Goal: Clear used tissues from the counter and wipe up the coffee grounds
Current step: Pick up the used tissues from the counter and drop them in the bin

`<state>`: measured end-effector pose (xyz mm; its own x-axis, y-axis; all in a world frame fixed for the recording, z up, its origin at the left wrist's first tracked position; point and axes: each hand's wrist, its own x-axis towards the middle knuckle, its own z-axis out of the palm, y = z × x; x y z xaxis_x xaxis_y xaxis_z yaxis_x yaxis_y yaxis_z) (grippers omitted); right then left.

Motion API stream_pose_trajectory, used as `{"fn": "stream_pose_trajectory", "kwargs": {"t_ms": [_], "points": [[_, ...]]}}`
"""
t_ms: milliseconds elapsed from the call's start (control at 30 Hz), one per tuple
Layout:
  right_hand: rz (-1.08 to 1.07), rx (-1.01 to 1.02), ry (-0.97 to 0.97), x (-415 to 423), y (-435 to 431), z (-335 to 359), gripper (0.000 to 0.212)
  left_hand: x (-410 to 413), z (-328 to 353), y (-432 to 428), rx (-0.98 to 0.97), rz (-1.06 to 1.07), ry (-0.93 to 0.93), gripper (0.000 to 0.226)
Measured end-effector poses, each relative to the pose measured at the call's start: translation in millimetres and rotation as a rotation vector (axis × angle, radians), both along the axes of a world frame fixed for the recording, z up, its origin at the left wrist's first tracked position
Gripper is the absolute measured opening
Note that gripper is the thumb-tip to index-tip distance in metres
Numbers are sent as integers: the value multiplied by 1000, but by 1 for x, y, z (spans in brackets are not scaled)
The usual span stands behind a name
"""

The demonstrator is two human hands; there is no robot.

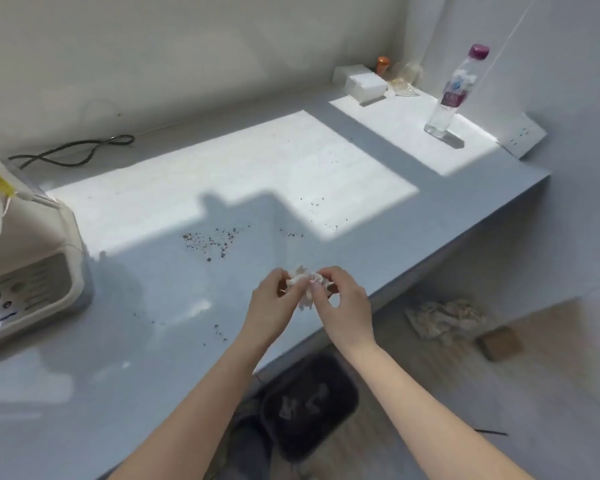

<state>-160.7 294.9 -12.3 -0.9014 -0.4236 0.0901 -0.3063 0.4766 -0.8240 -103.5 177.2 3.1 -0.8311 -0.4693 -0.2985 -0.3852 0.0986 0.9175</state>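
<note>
The left forearm [198, 403] and right forearm [426, 407], both bare, rise from the lower edge and converge toward the middle. The left hand [272, 301] shows its back to the camera, fingers curled, fingertips pinching a crumpled tissue [302, 280]. The right hand [345, 306], likewise curled, pinches the same tissue from the opposite side. The hands nearly meet; the wrists stay apart.

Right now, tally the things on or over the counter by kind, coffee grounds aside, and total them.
Clear water bottle: 1
Orange-capped container: 1
White boxes: 2
Clear wrapper: 1
Cream machine: 1
Black cable: 1
Crumpled tissue: 1
Total: 8
</note>
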Motion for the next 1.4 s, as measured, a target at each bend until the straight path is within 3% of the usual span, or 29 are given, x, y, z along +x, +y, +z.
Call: {"fn": "stream_pose_trajectory", "kwargs": {"t_ms": [100,167,467,800,933,1167,1400], "points": [[-45,35,-45,13,42,-14,5,17,-19,47,239,-95,-88,30],[-74,61,-64,23,64,-30,5,29,-38,69,295,-126,-136,29],[-204,240,-450,75,126,-158,6,71,-162,112,328,-100,-522,25],[-247,376,-781,90,121,-233,43,84,-237,108,453,-88,-739,50],[-233,424,-778,101,125,-235,45,91,-240,104,300,-112,-660,56],[-222,472,-577,103,121,-218,50,89,-226,105,128,-256,-553,61],[-206,496,-265,102,115,-173,58,86,-172,118,-187,-389,-209,60]]}}
